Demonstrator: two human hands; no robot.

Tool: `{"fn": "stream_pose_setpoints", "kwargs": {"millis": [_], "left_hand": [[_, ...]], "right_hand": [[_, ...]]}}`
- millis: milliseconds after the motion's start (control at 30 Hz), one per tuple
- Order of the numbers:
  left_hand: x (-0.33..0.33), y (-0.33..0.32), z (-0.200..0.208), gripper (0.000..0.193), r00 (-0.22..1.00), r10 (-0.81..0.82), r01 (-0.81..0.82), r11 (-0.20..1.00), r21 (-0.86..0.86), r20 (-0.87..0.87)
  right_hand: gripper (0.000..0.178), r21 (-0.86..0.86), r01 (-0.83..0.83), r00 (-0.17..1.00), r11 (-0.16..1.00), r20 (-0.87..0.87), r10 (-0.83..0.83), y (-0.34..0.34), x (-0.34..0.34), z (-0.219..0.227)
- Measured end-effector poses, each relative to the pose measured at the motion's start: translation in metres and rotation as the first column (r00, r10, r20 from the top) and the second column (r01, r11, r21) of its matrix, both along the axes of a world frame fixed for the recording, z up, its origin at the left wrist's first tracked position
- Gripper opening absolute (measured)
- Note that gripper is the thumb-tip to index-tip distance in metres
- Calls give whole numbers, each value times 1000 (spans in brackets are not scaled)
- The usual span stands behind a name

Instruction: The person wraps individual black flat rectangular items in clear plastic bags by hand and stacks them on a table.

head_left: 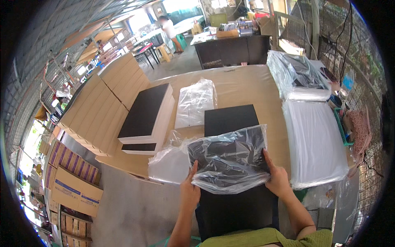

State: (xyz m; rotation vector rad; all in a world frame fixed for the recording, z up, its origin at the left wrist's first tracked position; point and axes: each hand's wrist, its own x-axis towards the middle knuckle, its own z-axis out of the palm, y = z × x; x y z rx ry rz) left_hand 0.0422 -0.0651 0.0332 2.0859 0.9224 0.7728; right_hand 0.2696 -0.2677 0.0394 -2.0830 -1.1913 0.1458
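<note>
A clear plastic bag (pixel 230 181) with a flat black board or sheet showing through it is held level in front of me. My left hand (pixel 190 187) is closed on its left edge, the index finger stretched along the side. My right hand (pixel 278 180) grips the right edge in the same way, its thumb hidden. Just beyond the bag, a black board (pixel 231 118) lies on the brown table (pixel 234 88). Loose clear plastic bags (pixel 168 164) rest by my left hand. A dark surface (pixel 238 212) shows below the held bag.
Black-topped stacks of white sheets (pixel 146 111) and tall rows of brown cardboard (pixel 96 111) stand left. A plastic-wrapped pack (pixel 195 103) lies mid-table. On the right are a long white plastic-covered stack (pixel 314 142), more plastic bags (pixel 296 74) and a green basket (pixel 341 125). Another person (pixel 168 31) stands far off.
</note>
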Motion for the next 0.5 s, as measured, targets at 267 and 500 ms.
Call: {"fn": "stream_pose_setpoints", "kwargs": {"millis": [267, 500], "left_hand": [[-51, -39, -44, 74, 996, 47, -33, 985, 170, -81], [-26, -2, -29, 76, 950, 19, 21, 992, 125, -311]], "right_hand": [[79, 147, 15, 976, 989, 213, -47, -27, -27, -35], [70, 38, -56, 998, 998, 33, 54, -8, 0, -24]]}}
